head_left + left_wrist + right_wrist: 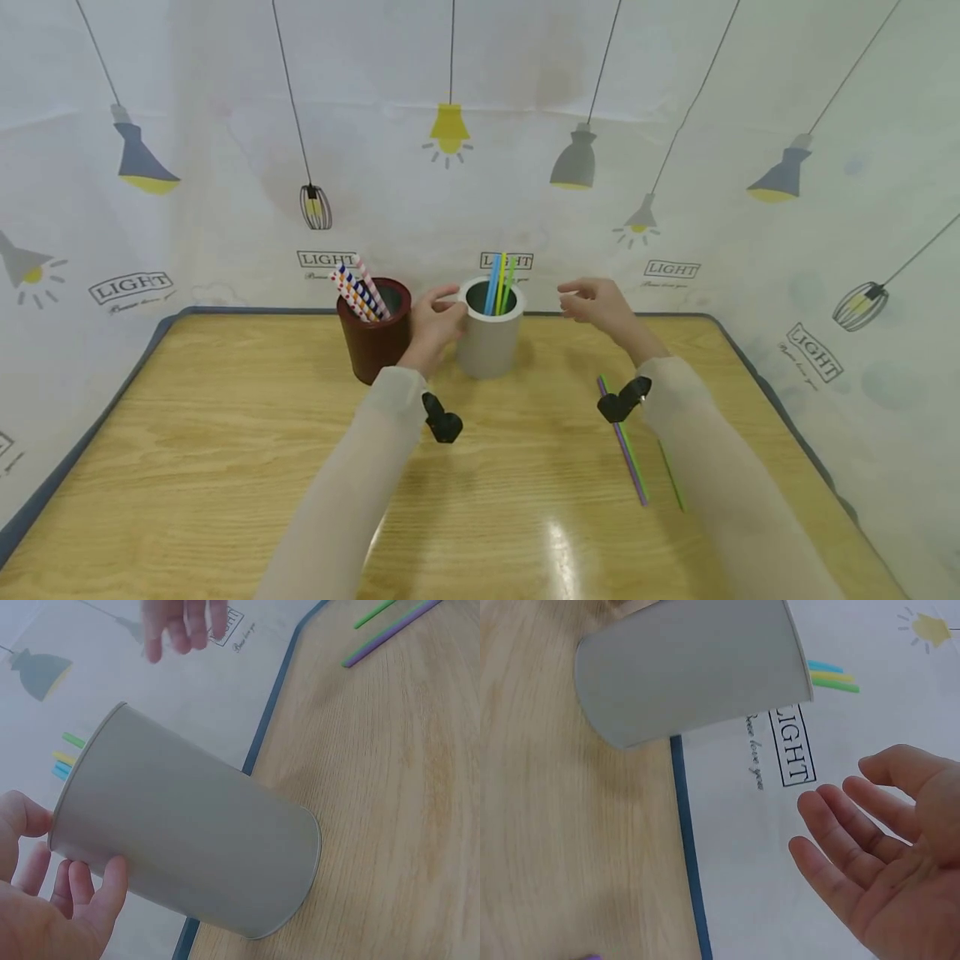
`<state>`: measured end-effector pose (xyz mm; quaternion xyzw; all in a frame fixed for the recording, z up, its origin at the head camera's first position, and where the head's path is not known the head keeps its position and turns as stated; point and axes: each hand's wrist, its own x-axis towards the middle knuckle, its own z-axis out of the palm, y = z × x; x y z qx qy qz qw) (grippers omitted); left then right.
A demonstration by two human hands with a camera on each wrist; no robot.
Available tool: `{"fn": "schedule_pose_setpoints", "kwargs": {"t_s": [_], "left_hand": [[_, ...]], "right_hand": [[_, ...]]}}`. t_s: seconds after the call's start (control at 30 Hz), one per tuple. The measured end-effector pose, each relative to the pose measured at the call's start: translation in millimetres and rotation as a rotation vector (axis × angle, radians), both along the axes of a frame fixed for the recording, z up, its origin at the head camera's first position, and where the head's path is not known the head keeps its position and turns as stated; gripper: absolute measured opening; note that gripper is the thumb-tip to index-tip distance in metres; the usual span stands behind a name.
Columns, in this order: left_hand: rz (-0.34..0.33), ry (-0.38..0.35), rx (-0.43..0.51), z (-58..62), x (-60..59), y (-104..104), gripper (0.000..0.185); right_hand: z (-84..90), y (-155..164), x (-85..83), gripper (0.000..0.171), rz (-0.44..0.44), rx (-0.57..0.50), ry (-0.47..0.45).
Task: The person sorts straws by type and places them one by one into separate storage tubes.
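In the head view, the left hand [433,325] holds the tall grey cylindrical cup [489,329] at its rim, thumb on top and fingers curled round the left wall. This cup stands on the light wooden table [225,467] near the far edge, at about 12 o'clock from the person. Inside it stand three thin plastic straws, blue, yellow and green [499,283]. Just beside the cup, at its 9 o'clock, is a dark red round cup [373,337] with striped paper straws [358,292] leaning to the left. The right hand [596,307] hovers at 3 o'clock of the grey cup, apart from it, with fingers loosely spread and holding nothing. On the table at about 5 o'clock from the grey cup lie a purple straw [624,446] and a green straw [670,475], partly hidden by the right sleeve.

In the left wrist view, the grey cup [195,840] fills the middle; the left hand [52,900] grips it at the rim, at 8 o'clock of the picture. The straw tips [66,757] show past the rim. The right hand's fingers [184,626] are at 12 o'clock.

In the right wrist view, the right hand [885,847] is at 4 o'clock with fingers relaxed and apart, touching nothing. The grey cup [694,667] is at 12 o'clock.
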<state>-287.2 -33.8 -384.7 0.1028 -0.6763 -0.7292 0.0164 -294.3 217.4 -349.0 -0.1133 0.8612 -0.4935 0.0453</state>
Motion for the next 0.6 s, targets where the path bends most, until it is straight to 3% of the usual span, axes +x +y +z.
{"fn": "schedule_pose_setpoints", "kwargs": {"t_s": [0.6], "left_hand": [[0.001, -0.007, -0.012, -0.2, -0.6, 0.7, 0.040]], "right_hand": [[-34.3, 57.0, 43.3, 0.043, 0.011, 0.019, -0.105]]}}
